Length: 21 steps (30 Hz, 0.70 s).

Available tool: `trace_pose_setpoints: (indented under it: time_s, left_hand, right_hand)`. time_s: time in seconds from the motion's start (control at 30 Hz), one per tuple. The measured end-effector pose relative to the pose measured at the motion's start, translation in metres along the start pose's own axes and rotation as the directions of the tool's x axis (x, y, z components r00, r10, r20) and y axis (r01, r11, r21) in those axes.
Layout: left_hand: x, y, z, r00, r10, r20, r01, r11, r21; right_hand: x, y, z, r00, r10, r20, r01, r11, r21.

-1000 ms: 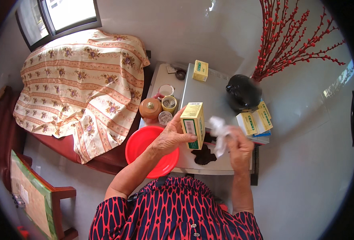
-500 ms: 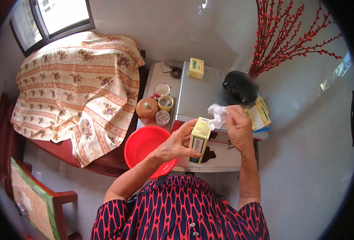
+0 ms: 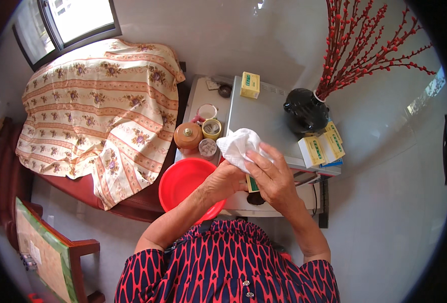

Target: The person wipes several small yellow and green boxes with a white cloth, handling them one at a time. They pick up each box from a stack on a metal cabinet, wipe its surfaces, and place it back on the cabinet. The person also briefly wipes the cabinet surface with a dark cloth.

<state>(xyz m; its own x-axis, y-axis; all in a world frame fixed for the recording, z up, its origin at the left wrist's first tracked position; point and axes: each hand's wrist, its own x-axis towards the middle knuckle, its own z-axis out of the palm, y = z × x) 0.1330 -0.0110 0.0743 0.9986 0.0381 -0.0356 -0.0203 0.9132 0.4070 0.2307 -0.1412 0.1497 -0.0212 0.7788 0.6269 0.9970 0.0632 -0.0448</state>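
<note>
My left hand (image 3: 222, 181) grips a small yellow and green box (image 3: 252, 184), mostly hidden behind my hands and a white cloth. In my right hand (image 3: 274, 179) is the white cloth (image 3: 241, 146), spread over the top of that box with the fingers pressed on it. Just left of my left hand sits a red plastic basin (image 3: 175, 184). Beneath my hands, a dark brown item (image 3: 256, 198) lies on the pale table; its kind is unclear.
Beyond my hands is a silver-grey cabinet (image 3: 264, 113) carrying a yellow box (image 3: 250, 85), a black vase (image 3: 304, 110) with red-budded branches, and several more boxes (image 3: 314, 150). A lidded brown pot (image 3: 188, 135) and cups (image 3: 212, 128) stand left. Floral cloth (image 3: 97, 101) covers furniture far left.
My right hand has brought the white cloth left and laid it over the box. The cloth is now spread wider. The box is largely covered.
</note>
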Motion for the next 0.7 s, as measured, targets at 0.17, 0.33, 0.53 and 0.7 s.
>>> trace_pose_setpoints:
  time_s: [0.17,0.33,0.53,0.7]
  left_hand:
    - [0.008,0.008,-0.009,0.997,0.073,-0.025,-0.077,0.966,-0.247]
    - [0.005,0.028,-0.004,0.996,0.092,0.022,-0.086,0.980,-0.179]
    - [0.012,0.022,0.002,0.999,-0.012,-0.049,0.012,1.000,-0.015]
    - [0.020,0.015,0.005,0.993,0.090,-0.078,-0.092,0.996,-0.014]
  right_hand:
    - [-0.027,-0.008,-0.007,0.999,-0.004,0.054,-0.004,0.989,0.149]
    - [-0.057,0.001,-0.033,0.930,0.160,0.331,-0.296,0.858,0.419]
    - [-0.016,0.017,-0.012,0.830,0.512,-0.224,-0.401,0.824,0.400]
    - [-0.009,0.017,0.028,0.934,0.314,-0.171,-0.278,0.938,0.206]
